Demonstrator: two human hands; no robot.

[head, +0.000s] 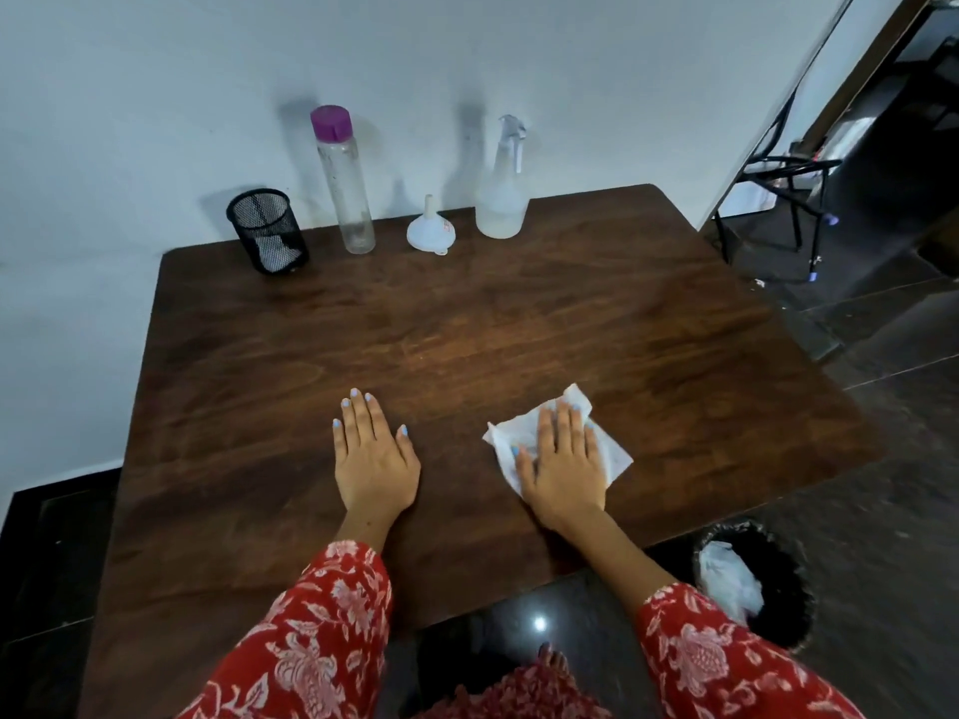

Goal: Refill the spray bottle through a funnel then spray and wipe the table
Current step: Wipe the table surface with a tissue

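fingers [563, 422] of right hand [563, 461] flat on tissue [612, 454], left hand [374, 459] alongside

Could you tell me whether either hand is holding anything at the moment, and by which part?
Nothing is gripped. The right hand presses flat on the middle of the white tissue; the left hand rests flat on the bare table.

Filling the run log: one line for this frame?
phase: wiping | right hand flat on tissue | left hand flat on table

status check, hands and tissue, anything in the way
Left hand flat on table, holding nothing. Right hand pressing tissue flat. Spray bottle and funnel parked at far edge, nothing blocking.
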